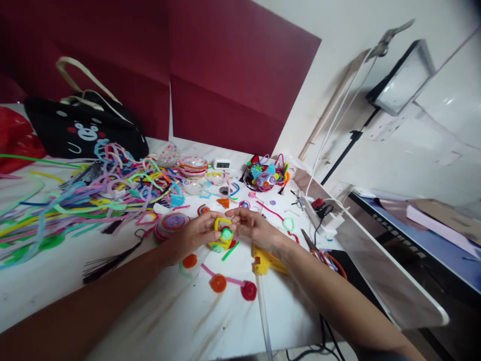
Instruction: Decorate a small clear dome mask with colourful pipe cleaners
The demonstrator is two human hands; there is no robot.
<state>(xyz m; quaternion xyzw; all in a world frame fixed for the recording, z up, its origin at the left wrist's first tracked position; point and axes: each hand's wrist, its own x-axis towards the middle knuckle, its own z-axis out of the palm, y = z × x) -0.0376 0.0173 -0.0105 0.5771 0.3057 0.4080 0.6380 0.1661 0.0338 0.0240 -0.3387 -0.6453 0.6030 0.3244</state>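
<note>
My left hand [197, 231] is closed around the left side of a small yellow pipe-cleaner craft [217, 231] with green and red coiled spots. The fingers of my right hand [255, 228] are pinched together at its upper right edge; anything small between those fingertips is too blurred to make out. Under my right wrist lies a yellow hot glue gun [262, 261], a clear glue stick [264, 313] sticking out of its back. Orange pipe-cleaner coils [218, 283] and a red coil [248, 291] lie on the table in front of my hands.
Loose pipe cleaners [93, 200] cover the left side, near a black bag [86, 128]. Finished colourful crafts [265, 178] stand at the back beside a small digital clock [222, 164]. Scissors [313, 243] and a power strip [323, 220] lie on the right.
</note>
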